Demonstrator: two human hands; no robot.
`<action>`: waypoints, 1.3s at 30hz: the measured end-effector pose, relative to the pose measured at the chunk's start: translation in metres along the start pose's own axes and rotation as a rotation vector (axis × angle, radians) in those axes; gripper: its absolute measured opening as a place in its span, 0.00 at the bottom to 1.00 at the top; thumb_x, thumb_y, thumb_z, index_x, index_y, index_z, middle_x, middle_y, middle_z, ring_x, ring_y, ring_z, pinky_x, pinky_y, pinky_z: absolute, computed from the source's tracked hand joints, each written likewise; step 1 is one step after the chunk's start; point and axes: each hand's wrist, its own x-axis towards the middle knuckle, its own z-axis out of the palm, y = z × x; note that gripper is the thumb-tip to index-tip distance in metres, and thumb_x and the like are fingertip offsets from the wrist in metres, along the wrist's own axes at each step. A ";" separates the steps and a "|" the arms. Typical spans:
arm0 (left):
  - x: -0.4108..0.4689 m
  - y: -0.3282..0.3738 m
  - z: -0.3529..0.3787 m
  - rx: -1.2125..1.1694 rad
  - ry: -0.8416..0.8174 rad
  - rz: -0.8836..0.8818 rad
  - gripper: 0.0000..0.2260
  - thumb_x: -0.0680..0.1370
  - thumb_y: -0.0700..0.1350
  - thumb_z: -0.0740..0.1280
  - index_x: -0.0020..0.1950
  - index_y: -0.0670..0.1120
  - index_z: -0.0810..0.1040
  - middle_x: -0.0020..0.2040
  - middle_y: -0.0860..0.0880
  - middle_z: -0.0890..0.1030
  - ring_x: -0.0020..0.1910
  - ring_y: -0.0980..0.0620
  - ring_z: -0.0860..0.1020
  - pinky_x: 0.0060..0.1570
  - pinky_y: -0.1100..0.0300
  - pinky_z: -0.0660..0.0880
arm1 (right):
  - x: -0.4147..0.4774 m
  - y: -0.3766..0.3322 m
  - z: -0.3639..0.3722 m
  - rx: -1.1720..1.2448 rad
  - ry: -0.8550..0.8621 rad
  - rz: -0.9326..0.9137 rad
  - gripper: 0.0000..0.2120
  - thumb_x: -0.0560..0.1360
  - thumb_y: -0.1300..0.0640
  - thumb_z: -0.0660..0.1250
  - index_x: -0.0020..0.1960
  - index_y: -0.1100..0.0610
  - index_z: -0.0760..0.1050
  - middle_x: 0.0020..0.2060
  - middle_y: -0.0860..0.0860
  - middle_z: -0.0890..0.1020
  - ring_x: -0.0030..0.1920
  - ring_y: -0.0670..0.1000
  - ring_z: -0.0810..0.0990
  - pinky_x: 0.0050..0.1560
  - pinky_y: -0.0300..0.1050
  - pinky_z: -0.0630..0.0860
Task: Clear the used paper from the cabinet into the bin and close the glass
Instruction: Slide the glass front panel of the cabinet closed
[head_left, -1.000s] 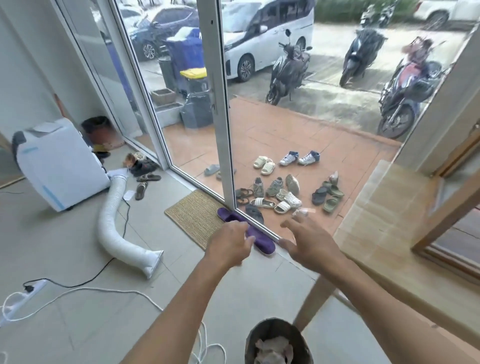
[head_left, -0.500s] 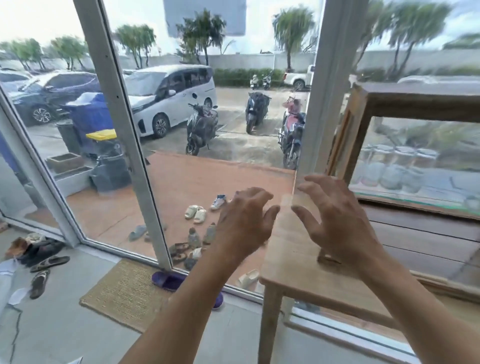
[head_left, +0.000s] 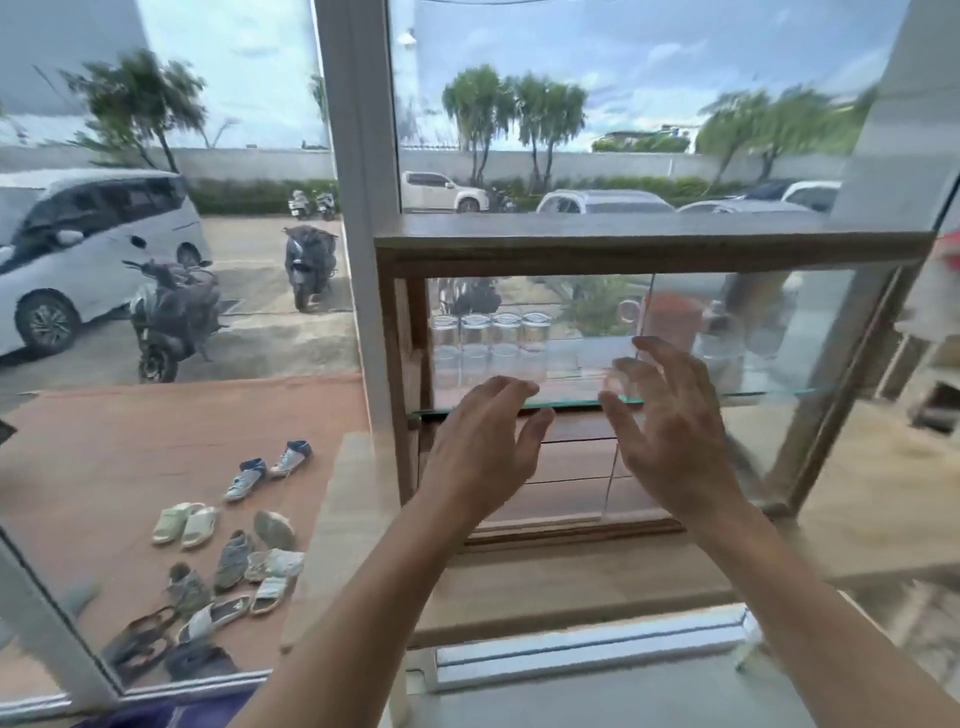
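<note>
1. The cabinet (head_left: 644, 244) is a wooden case with glass sides, and it stands on the wooden bench (head_left: 571, 587) right against the window.
2. Its sliding glass (head_left: 748, 364) sits toward the right half of the front; the pane's left edge shows as a thin vertical line near the middle, so the left half appears open — the blur makes this a little uncertain.
3. Inside, on a glass shelf (head_left: 571, 402), a row of clear jars (head_left: 491, 343) stands at the left, and an orange mug (head_left: 670, 317) is seen behind the pane at the right.
4. No used paper can be made out in the cabinet.
5. The left hand (head_left: 483, 457) is raised in front of the open half, fingers spread and slightly curled, holding nothing.
6. The right hand (head_left: 670, 436) is just beside it, also spread wide and empty, close to the pane's left edge — whether it touches the glass I cannot tell.
7. Outside the window, shoes (head_left: 234, 551) lie scattered on the red paving.
</note>
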 end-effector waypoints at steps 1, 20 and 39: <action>0.007 0.007 0.009 -0.005 -0.016 -0.003 0.18 0.81 0.54 0.63 0.68 0.48 0.76 0.65 0.50 0.79 0.63 0.50 0.77 0.60 0.55 0.71 | 0.001 0.013 -0.004 -0.013 0.013 0.014 0.17 0.79 0.48 0.63 0.63 0.56 0.76 0.68 0.56 0.75 0.68 0.57 0.71 0.68 0.53 0.68; 0.114 0.064 0.118 -1.164 -0.103 -0.298 0.20 0.85 0.53 0.54 0.63 0.46 0.80 0.61 0.45 0.84 0.62 0.47 0.81 0.63 0.48 0.76 | 0.027 0.155 0.048 -0.123 0.279 -0.047 0.32 0.82 0.44 0.55 0.82 0.51 0.51 0.83 0.48 0.46 0.82 0.60 0.51 0.79 0.64 0.51; 0.116 0.036 0.109 -1.221 -0.086 -0.215 0.09 0.80 0.40 0.66 0.55 0.47 0.85 0.53 0.44 0.87 0.54 0.42 0.85 0.51 0.52 0.83 | 0.032 0.152 0.052 -0.172 0.261 0.011 0.30 0.81 0.40 0.50 0.79 0.53 0.57 0.79 0.58 0.58 0.80 0.63 0.54 0.78 0.66 0.52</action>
